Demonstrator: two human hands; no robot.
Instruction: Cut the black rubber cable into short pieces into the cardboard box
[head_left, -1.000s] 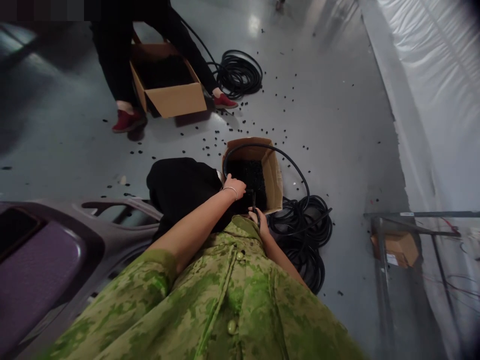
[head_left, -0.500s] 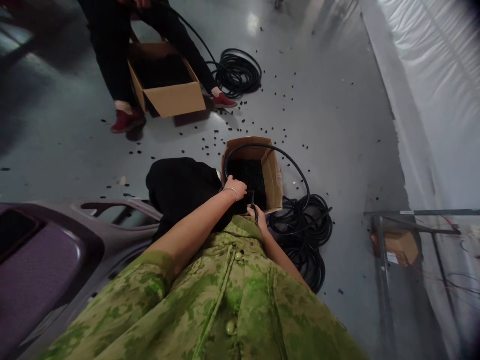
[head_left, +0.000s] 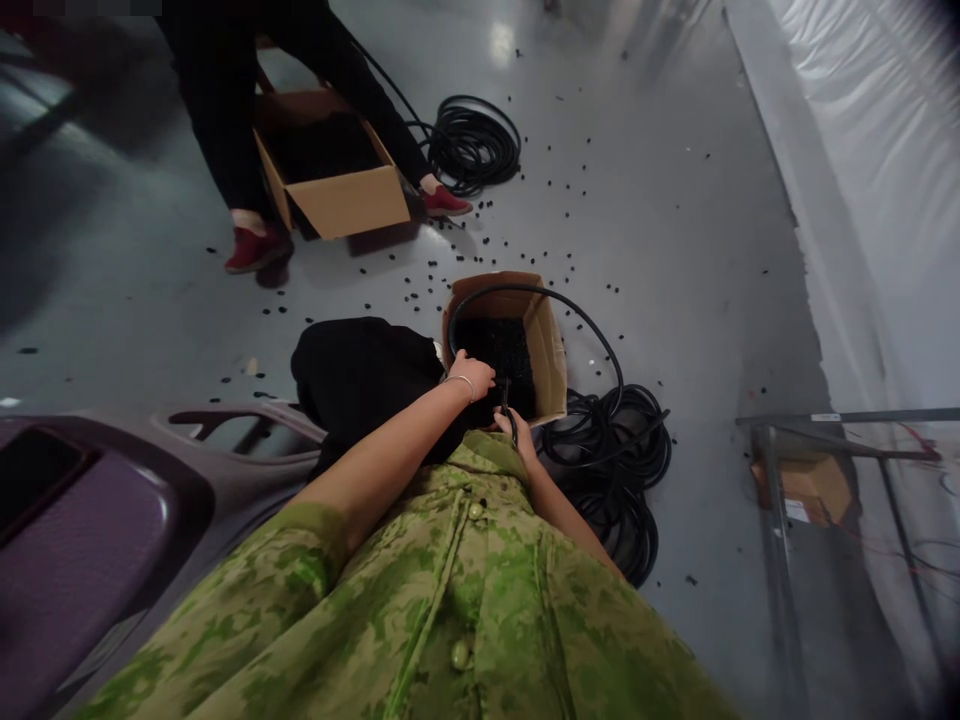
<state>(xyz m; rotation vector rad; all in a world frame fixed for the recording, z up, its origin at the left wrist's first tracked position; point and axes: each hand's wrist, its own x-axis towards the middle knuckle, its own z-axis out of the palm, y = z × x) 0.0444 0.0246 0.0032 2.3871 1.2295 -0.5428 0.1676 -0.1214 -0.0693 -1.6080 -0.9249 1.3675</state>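
An open cardboard box (head_left: pixel 551 355) with small black pieces (head_left: pixel 499 345) inside stands before me. Over its near left part my left hand (head_left: pixel 474 375) is closed round a black hose (head_left: pixel 559 293), which arcs across the box and runs down to coils at the right. At the box's near edge my right hand (head_left: pixel 517 430) is closed on a dark cutting tool (head_left: pixel 512 418), its narrow end pointing up beside my left hand. The exact contact between tool and hose is too small to make out.
Black hose coils (head_left: pixel 622 450) lie right of the box. Ahead, a person in red shoes (head_left: pixel 255 248) sits behind another cardboard box (head_left: pixel 349 203), near a hose coil (head_left: pixel 476 145). Small black pieces dot the floor. A purple chair (head_left: pixel 112 530) is at left, a metal frame (head_left: pixel 847 417) at right.
The view has shifted slightly. Both hands keep nearly the same place and grip, and the tool's tip looks slightly narrower.
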